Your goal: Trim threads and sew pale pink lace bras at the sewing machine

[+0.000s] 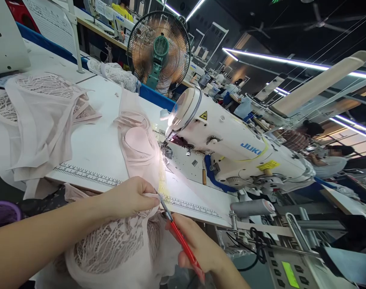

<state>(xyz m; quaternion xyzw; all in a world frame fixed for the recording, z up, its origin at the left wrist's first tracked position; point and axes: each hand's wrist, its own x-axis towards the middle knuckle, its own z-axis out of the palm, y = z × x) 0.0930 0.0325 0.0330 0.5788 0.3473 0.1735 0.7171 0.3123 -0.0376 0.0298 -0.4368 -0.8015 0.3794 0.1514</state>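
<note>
My left hand [137, 195] pinches the edge of a pale pink lace bra piece [110, 245] at the front edge of the sewing table. The lace cup hangs down below the hand. In my right hand [195, 241] are red-handled scissors [183, 241], seen nearly edge-on. Their metal tip points up and left and meets the cloth beside my left fingertips; whether the blades are parted I cannot tell. Just beyond, another pale pink bra piece [139, 142] with a smooth cup lies on the table, its right side close to the lit needle area.
A white sewing machine [228, 132] fills the centre right. Lace pieces [41, 108] are heaped at the left on the white table [104, 148]. Behind the table stands a fan [160, 52]. A control panel [287, 269] sits low at the right, and a purple basket [5, 212] at the left.
</note>
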